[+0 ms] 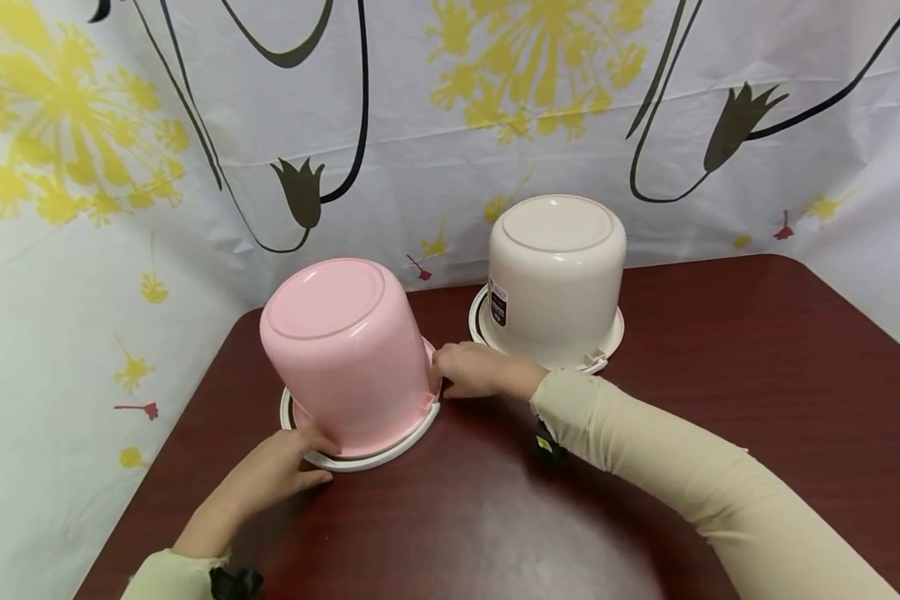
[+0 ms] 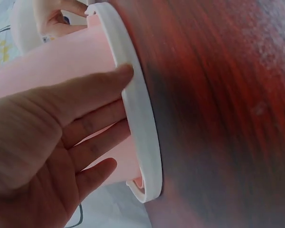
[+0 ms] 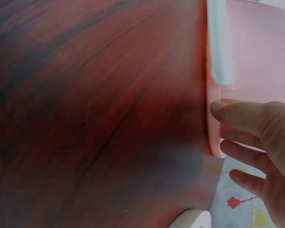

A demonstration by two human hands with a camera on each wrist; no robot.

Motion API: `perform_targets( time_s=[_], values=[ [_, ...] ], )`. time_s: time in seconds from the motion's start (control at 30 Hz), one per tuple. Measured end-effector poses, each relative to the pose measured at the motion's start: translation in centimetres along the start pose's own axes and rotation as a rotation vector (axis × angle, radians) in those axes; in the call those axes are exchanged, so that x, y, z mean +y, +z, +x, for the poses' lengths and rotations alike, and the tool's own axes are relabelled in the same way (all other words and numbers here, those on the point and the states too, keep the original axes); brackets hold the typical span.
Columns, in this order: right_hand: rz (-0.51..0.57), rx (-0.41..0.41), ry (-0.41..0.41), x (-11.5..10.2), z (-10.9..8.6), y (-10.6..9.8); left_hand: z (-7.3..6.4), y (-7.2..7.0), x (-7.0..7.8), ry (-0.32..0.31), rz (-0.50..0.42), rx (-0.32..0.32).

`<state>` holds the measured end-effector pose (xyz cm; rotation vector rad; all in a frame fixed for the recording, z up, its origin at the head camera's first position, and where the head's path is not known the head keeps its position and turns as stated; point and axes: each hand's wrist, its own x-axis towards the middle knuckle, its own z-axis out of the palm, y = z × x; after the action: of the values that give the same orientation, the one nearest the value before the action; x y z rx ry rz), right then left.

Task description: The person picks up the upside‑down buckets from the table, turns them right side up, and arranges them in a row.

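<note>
A pink bucket point(image 1: 333, 358) stands upside down on the table, its white handle point(image 1: 378, 460) lying around the rim. At its near left side is my left hand point(image 1: 270, 471). In the left wrist view that hand's thumb lies against the handle point(image 2: 145, 123), and the other fingers extend fairly straight along the bucket wall. My right hand point(image 1: 476, 369) is at the bucket's right side. Its thumb touches the pink rim point(image 3: 214, 128) in the right wrist view, with the other fingers loosely extended beside the wall. All visible fingertips are outside the bucket.
A cream bucket point(image 1: 558, 275), also upside down, stands behind my right hand, with a dark label on its side. Both stand on a dark red-brown wooden table point(image 1: 720, 400). A white cloth with yellow flowers point(image 1: 420, 150) hangs behind the table and along its sides.
</note>
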<state>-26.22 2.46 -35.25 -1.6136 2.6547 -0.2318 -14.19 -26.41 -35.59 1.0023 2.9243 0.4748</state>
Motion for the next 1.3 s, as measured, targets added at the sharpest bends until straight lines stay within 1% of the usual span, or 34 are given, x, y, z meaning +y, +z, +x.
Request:
perform_targets(
  time_s=[0.07,0.17,0.27,0.4,0.53,0.63,0.7,0.77,0.87,0.93,1.0,1.07,1.2,1.3],
  values=[
    [-0.007,0.0,-0.006,0.0,0.1,0.2,0.0,0.1,0.1,-0.004,0.029,-0.004],
    [-0.005,0.021,-0.008,-0.1,0.2,0.7,0.0,0.3,0.5,-0.004,0.081,0.02],
    [-0.006,0.05,-0.008,-0.1,0.3,1.1,0.1,0.5,0.7,-0.017,0.122,0.041],
    [-0.013,0.079,-0.012,-0.1,0.4,1.4,0.1,0.6,0.8,-0.021,0.145,0.048],
    [-0.023,0.084,-0.006,0.0,0.3,1.5,0.1,0.6,0.8,0.0,0.15,0.046],
    [-0.023,0.081,0.002,0.0,0.1,1.5,0.2,0.5,0.6,0.027,0.133,0.054],
    [-0.02,0.082,0.005,0.1,0.0,1.5,0.1,0.4,0.4,0.068,0.097,0.079],
    [-0.021,0.089,0.003,0.0,-0.2,1.3,0.1,0.3,0.2,0.134,0.06,0.133],
    [-0.019,0.102,-0.003,0.0,-0.4,1.0,0.2,0.1,-0.1,0.24,0.027,0.231],
    [-0.015,0.115,-0.01,0.0,-0.5,0.6,0.2,-0.1,-0.2,0.282,0.03,0.289],
    [0.0,0.131,-0.014,0.0,-0.6,0.3,0.2,-0.4,-0.2,0.292,0.023,0.318],
    [0.018,0.147,-0.018,0.0,-0.6,-0.1,0.2,-0.8,-0.1,0.282,0.011,0.328],
    [0.054,0.175,-0.03,0.1,-0.8,-0.6,0.4,-1.9,0.2,0.26,0.006,0.319],
    [0.063,0.193,-0.046,0.2,-0.9,-0.9,0.6,-2.6,0.5,0.261,0.009,0.301]
  ],
)
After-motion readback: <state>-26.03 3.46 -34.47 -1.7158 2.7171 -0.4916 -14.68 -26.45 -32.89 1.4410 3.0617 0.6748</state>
